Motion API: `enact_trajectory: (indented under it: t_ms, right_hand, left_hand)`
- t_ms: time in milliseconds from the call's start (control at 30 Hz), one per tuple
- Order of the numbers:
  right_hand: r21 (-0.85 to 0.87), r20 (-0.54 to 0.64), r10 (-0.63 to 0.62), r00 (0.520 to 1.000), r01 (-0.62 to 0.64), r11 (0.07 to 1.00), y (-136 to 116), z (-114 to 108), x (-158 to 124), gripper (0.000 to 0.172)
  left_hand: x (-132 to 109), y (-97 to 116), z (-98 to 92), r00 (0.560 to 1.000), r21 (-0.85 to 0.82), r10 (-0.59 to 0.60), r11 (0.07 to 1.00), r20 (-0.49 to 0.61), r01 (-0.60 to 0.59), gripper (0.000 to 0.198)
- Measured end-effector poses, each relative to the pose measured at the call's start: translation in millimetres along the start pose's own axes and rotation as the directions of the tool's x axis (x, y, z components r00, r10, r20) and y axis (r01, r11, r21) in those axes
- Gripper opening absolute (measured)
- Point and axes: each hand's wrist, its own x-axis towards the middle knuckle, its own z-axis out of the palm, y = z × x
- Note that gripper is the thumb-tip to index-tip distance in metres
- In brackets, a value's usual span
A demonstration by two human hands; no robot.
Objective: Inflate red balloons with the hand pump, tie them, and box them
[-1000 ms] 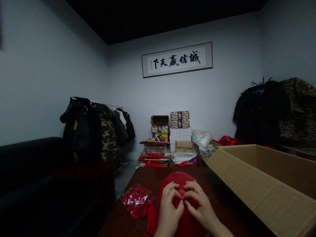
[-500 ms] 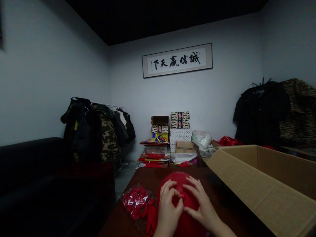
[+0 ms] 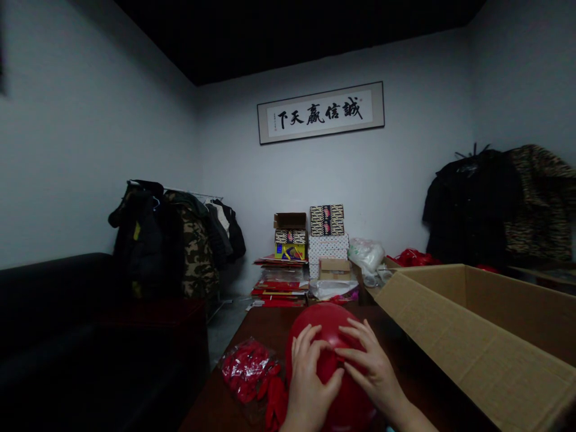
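At our brown tabletop (image 3: 254, 321) sits a red balloon (image 3: 324, 363), likely light, slippery, fragile, best held by its neck. Our left hand (image 3: 310, 375) curves against it, loosely parted; our right hand (image 3: 374, 369) is spread, any pinch unclear. Leftward lies a bag (image 3: 249, 366).

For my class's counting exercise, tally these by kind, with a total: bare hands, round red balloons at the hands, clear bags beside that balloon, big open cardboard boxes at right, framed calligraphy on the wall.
Hands (left hand, right hand): 2
Round red balloon: 1
Clear bag: 1
Big open cardboard box: 1
Framed calligraphy: 1
Total: 6
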Motion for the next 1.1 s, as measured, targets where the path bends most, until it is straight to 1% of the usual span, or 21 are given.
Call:
enact_trajectory:
  t_ms: [167, 200, 267, 367, 467, 567, 667, 867, 1000, 1100]
  right_hand:
    - [-0.014, -0.038, -0.076, 0.996, 0.075, 0.997, 0.3, -26.0, 8.7, 0.032]
    - [-0.020, -0.039, -0.094, 0.995, 0.094, 0.995, 1.2, -31.8, 10.3, 0.034]
    - [-0.040, -0.047, -0.135, 0.990, 0.133, 0.990, 4.0, -43.3, 12.9, 0.037]
    - [-0.083, -0.047, -0.182, 0.982, 0.178, 0.980, 10.2, -60.5, 14.8, 0.039]
    - [-0.151, -0.020, -0.217, 0.976, 0.212, 0.966, 17.2, -78.8, 15.3, 0.037]
    - [-0.201, -0.007, -0.248, 0.969, 0.242, 0.949, 24.2, -98.3, 15.4, 0.035]
    - [-0.239, 0.013, -0.264, 0.964, 0.260, 0.936, 32.3, -119.1, 14.6, 0.034]
    - [-0.400, 0.039, -0.287, 0.957, 0.278, 0.873, 58.9, -166.3, 4.0, 0.034]
    - [-0.472, 0.105, -0.243, 0.964, 0.264, 0.841, 82.7, -202.2, -7.9, 0.033]
    - [-0.491, 0.139, -0.206, 0.969, 0.248, 0.835, 103.0, -226.6, -16.1, 0.029]
  left_hand:
    - [5.9, 6.5, -6.3, 0.994, 0.195, 0.096, 0.975, 0.056, -0.105, 0.092]
    - [8.8, 8.7, -7.2, 0.991, 0.226, 0.115, 0.966, 0.065, -0.127, 0.099]
    - [15.2, 13.2, -7.7, 0.986, 0.270, 0.151, 0.949, 0.071, -0.165, 0.107]
    - [24.5, 20.7, -5.3, 0.978, 0.303, 0.201, 0.930, 0.056, -0.209, 0.107]
    - [32.0, 31.1, 0.5, 0.968, 0.317, 0.249, 0.916, 0.037, -0.248, 0.106]
    - [39.1, 45.0, 9.6, 0.954, 0.317, 0.299, 0.904, 0.011, -0.287, 0.104]
    - [47.7, 61.7, 22.5, 0.942, 0.297, 0.336, 0.901, -0.018, -0.316, 0.103]
    - [70.8, 102.9, 58.5, 0.919, 0.217, 0.394, 0.899, -0.015, -0.381, 0.100]
    - [85.6, 135.4, 88.4, 0.899, 0.168, 0.437, 0.890, -0.043, -0.424, 0.101]
    - [96.0, 159.3, 114.1, 0.886, 0.135, 0.462, 0.881, -0.044, -0.453, 0.102]
